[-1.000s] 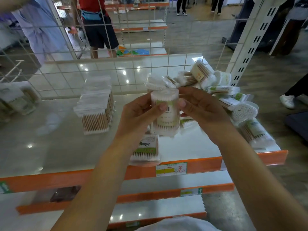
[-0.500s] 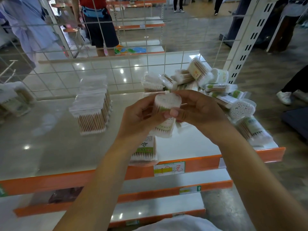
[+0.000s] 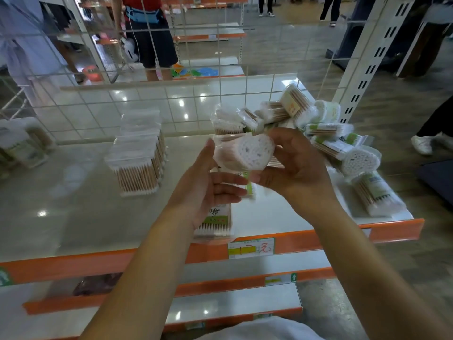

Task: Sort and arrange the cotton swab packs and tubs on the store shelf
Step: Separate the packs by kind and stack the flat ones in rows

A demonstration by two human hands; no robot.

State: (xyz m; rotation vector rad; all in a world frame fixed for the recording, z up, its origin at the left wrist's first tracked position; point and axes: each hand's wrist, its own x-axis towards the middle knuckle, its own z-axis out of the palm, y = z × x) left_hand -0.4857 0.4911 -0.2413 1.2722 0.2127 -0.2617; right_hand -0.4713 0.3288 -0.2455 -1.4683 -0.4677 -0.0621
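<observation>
I now see the tub (image 3: pixel 245 153) tipped end-on above the shelf (image 3: pixel 73 212), no longer upright; my right hand (image 3: pixel 294 173) curls round it, left hand (image 3: pixel 208 190) fingers straight, touching it.

A: Is any writing readable here?

B: Very little. A price label (image 3: pixel 251 248) on the shelf's orange front edge (image 3: pixel 98 263), below both hands, carries a red handwritten mark like "元". A flat swab pack (image 3: pixel 217 223) under the left hand (image 3: pixel 208 192) shows dark printed characters, too blurred to read.
</observation>
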